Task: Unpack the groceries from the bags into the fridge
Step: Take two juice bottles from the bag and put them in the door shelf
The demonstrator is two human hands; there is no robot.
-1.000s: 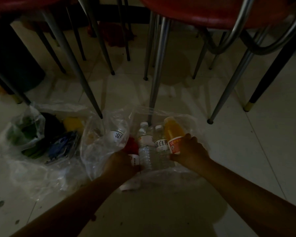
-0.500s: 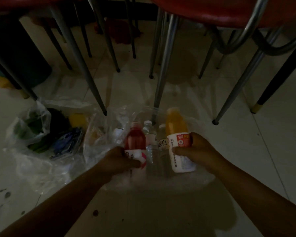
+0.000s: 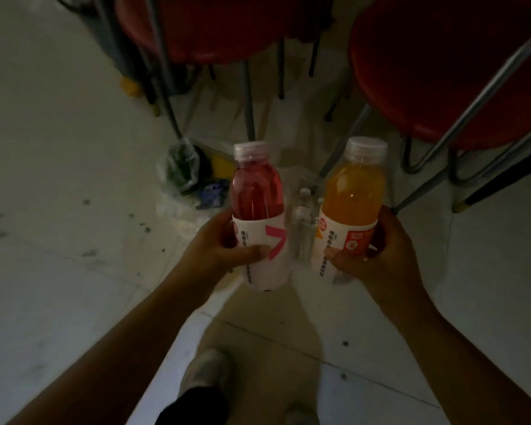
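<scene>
My left hand [image 3: 219, 245] grips a red drink bottle [image 3: 255, 194] by its white label, upright and lifted well above the floor. In my right hand [image 3: 380, 253] is an orange drink bottle [image 3: 351, 194], also upright, held at the same height. Between the two bottles, down on the floor, several clear water bottles [image 3: 302, 222] stand in a clear plastic bag [image 3: 298, 179]. A second clear bag [image 3: 181, 170] with dark green and blue items lies to the left of it. No fridge is in view.
Red chairs [image 3: 436, 65] with metal legs [image 3: 460, 142] stand over and behind the bags. A yellow object [image 3: 129, 87] sits near a dark bin at the back left. The pale tiled floor [image 3: 59, 179] is speckled with dirt. My shoe [image 3: 206, 372] shows below.
Both hands have lifted the red and orange bottles out of the bag and up toward the camera. The view has risen away from the floor; the bags now look small and far.
</scene>
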